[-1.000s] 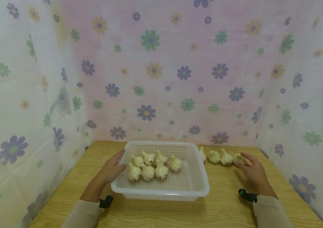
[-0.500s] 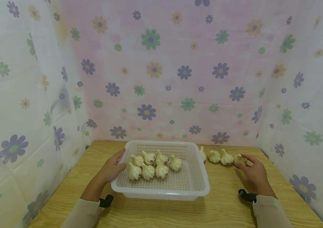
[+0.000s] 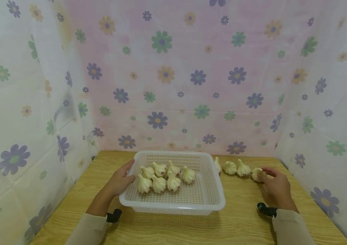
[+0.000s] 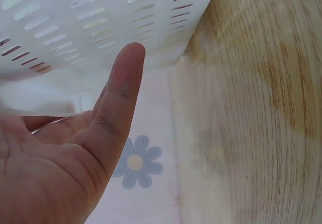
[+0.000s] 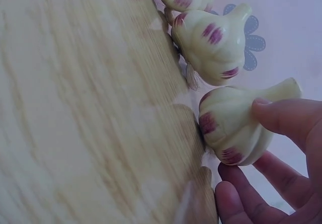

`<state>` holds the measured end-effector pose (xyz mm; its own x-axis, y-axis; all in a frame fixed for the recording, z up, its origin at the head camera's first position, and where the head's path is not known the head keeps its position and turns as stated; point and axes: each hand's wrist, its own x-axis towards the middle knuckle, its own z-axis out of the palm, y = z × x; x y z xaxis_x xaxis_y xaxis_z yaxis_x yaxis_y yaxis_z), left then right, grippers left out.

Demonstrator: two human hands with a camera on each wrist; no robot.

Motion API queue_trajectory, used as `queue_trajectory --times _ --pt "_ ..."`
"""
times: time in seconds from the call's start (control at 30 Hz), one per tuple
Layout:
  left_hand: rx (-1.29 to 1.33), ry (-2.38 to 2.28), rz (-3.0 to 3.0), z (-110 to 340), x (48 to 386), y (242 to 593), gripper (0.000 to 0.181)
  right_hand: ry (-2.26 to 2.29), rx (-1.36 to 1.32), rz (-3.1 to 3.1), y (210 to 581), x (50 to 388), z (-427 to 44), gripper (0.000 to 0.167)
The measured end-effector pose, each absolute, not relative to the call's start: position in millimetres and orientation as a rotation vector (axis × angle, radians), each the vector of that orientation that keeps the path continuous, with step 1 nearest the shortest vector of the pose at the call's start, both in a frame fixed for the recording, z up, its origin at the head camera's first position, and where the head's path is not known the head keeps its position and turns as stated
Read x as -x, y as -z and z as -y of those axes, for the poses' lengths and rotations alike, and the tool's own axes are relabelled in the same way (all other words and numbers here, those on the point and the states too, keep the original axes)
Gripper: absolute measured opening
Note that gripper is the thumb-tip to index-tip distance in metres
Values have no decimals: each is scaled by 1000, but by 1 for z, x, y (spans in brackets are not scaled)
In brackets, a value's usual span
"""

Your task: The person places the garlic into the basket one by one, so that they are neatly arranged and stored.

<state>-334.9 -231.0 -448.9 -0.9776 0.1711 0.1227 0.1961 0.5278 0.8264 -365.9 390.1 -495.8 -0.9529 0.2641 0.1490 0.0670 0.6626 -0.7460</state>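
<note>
My left hand (image 3: 119, 182) grips the left rim of a white plastic basket (image 3: 176, 207), thumb over the edge. In the left wrist view, a finger of that hand lies along the slotted outer wall. Several garlic bulbs (image 3: 159, 184) sit inside the basket, mostly in its left half. At the right end of a row on the table, my right hand (image 3: 277, 183) pinches a garlic bulb (image 5: 236, 123) with purple streaks. The right wrist view has the thumb on the bulb's neck and the other fingers at its far side, partly hidden.
More garlic bulbs (image 3: 243, 168) stand in the row between the basket and my right hand; the basket partly hides the leftmost. All rest on a wood-grain table (image 3: 237, 217). Flower-patterned sheets (image 3: 179, 85) enclose the back and both sides.
My right hand has shifted slightly right, and more of the end bulb shows. My left hand and the basket have stayed in place.
</note>
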Motion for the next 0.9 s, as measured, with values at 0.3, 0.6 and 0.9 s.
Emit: queue_trajectory --times 0.3,0.6,0.9 --pt "338 1475 2727 233 336 450 79 -1151 287 2680 491 363 -391 67" --pt "344 1483 2714 230 334 449 79 -1084 196 2773 485 359 -390 68" --pt "349 1490 2710 231 335 450 79 -1086 103 2885 473 355 -392 67"
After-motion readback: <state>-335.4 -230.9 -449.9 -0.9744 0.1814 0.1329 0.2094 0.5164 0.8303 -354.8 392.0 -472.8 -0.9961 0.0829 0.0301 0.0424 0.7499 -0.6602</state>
